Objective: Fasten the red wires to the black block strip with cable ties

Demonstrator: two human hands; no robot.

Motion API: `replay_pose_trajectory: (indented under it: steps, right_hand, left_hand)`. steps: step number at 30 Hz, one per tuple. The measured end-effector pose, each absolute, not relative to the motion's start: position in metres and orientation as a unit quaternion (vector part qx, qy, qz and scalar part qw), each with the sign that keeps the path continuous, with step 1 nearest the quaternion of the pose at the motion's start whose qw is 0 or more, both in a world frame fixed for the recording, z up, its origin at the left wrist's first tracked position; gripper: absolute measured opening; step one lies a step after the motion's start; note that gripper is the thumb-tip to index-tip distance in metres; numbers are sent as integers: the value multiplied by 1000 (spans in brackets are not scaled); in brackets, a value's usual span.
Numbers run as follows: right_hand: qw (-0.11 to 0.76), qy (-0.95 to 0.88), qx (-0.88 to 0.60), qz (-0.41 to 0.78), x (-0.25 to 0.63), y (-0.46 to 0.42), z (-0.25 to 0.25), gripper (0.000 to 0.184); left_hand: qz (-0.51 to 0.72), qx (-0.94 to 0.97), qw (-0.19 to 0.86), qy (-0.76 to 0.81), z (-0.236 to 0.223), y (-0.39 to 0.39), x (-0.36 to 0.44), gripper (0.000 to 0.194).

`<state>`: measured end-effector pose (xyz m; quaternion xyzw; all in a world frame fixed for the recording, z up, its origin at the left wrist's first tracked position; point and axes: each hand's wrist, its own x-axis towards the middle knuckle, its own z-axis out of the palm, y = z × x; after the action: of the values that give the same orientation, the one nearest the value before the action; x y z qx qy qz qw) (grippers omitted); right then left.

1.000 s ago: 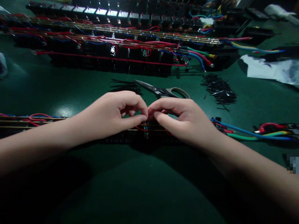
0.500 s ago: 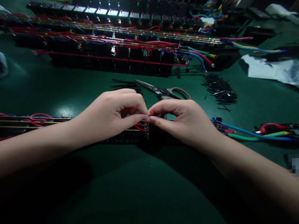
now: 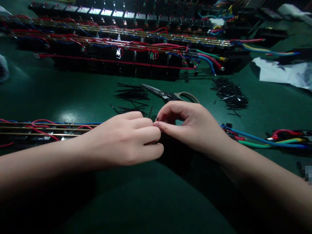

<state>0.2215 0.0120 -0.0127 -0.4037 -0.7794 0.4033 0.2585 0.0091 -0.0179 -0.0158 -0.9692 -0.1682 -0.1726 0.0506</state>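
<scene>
Wired strip (image 3: 51, 132) under L hand (image 3: 126, 138); R hand (image 3: 192, 122) pinches tiny blk pc (image 3: 158, 119).

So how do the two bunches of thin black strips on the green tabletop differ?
The thin black strips left of the grey-and-black scissors, the left bunch, lie in loose groups, many side by side; the right bunch is a denser, tangled heap. The left bunch reaches close to the left hand, while the right bunch lies farther off. Both rest on the green tabletop.
</scene>
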Motion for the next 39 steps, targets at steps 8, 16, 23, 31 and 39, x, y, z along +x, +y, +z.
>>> replay_pose_trajectory:
  steps: [8, 16, 23, 31, 39]
  right_hand:
    - [257, -769, -409, 419, 221, 10, -12, 8]
    - [259, -763, -405, 433, 221, 10, -11, 7]
    - [259, -758, -411, 436, 221, 9, -11, 7]
    - [255, -762, -406, 434, 221, 10, -12, 9]
    - [256, -766, -386, 445, 223, 12, -11, 5]
  left_hand:
    - [-163, -967, 103, -169, -22, -26, 19, 22]
    - [-142, -973, 86, -162, -21, -24, 20, 26]
    - [-137, -975, 82, -157, -19, -22, 19, 29]
    - [-147, -972, 68, -170, -21, -21, 16, 23]
    - [-164, -963, 11, -212, -18, -22, 16, 26]
